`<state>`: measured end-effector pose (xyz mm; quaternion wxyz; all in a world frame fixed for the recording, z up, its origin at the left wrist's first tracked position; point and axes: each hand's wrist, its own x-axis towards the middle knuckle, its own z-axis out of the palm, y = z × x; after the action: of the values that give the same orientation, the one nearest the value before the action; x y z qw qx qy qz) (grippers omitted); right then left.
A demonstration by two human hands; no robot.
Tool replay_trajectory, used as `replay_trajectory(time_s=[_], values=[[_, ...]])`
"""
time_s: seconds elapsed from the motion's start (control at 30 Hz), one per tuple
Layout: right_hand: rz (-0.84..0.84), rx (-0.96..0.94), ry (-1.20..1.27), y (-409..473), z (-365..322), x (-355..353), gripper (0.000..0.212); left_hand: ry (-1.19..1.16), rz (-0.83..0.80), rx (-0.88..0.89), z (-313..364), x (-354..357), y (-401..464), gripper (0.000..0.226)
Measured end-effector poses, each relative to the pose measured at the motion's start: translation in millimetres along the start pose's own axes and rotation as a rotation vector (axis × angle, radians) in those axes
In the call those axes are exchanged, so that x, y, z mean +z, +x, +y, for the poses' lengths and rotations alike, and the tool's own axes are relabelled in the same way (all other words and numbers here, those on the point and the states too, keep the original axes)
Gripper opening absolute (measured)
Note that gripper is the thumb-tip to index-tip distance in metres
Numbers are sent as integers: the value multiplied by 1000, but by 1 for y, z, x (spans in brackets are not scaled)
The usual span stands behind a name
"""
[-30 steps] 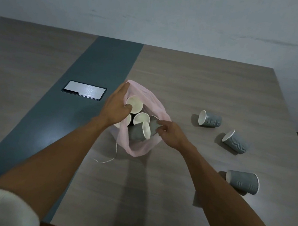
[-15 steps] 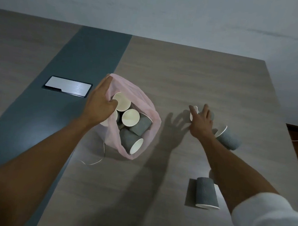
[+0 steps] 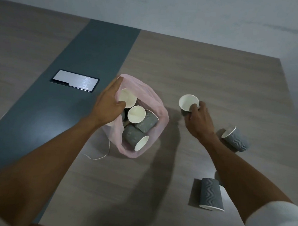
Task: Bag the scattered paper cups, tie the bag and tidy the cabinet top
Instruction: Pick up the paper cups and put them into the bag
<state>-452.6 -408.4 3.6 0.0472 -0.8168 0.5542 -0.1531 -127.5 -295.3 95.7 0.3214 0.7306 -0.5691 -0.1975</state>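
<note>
The left hand (image 3: 109,104) pinches the left rim of the pink bag (image 3: 159,113), thumb inside, fingers outside, holding it open near the middle of the cabinet top (image 3: 211,73). Several grey cups lie jumbled inside; the hand and bag wall hide part of them, so their count is unclear. The right hand (image 3: 198,122) is closed round a cup (image 3: 188,102) just right of the bag, white mouth up, its body mostly hidden by fingers. A second cup (image 3: 237,138) lies toward the right edge, partly behind the forearm. A third (image 3: 211,196) lies toward the near right corner. A thin string (image 3: 95,157) trails beside the bag.
</note>
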Motion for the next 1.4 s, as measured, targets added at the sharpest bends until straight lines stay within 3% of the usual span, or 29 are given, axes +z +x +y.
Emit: replay_trajectory(time_s=[0.1, 0.17, 0.37, 0.47, 0.57, 0.7, 0.77, 0.87, 0.93, 0.97, 1.03, 1.1, 1.2, 1.27, 1.4], values=[[184, -205, 443, -18, -46, -6, 23, 11, -1, -10, 1, -5, 0, 83], [222, -318, 577, -30, -76, -6, 21, 9, -8, -11, 1, -9, -1, 82], [-4, -485, 605, -49, -132, 18, 20, 40, -25, 4, -8, -21, -2, 80], [-158, -374, 636, -53, -145, 20, 22, 49, -24, -5, -10, -25, -5, 78], [-272, -311, 465, -53, -153, 26, 23, 24, -27, -7, -10, -26, -8, 77], [-177, -101, 341, -46, -156, 36, 46, -1, -26, 2, -12, -27, -12, 78], [-43, 43, 366, -49, -154, 39, 58, -18, -14, 0, -13, -28, -13, 79], [97, 432, 477, -55, -138, 49, 56, -39, 23, -5, -13, -32, -15, 76], [-100, 791, 643, -53, -123, 61, 61, -49, 46, 1, -11, -34, -16, 72], [-229, 868, 723, -54, -118, 65, 57, -54, 51, 2, -11, -34, -16, 71], [-362, 828, 851, -58, -113, 74, 36, -55, 47, 6, -12, -34, -15, 71], [-360, 784, 886, -63, -113, 80, 21, -47, 32, 7, -14, -34, -15, 72], [-344, 799, 920, -61, -114, 77, 22, -36, 23, 2, -19, -36, -12, 74], [-233, 762, 982, -52, -114, 62, 24, -9, 30, -3, -22, -39, -10, 74], [171, 613, 1038, -25, -123, -16, 19, 0, 63, -73, -16, -47, -1, 77]])
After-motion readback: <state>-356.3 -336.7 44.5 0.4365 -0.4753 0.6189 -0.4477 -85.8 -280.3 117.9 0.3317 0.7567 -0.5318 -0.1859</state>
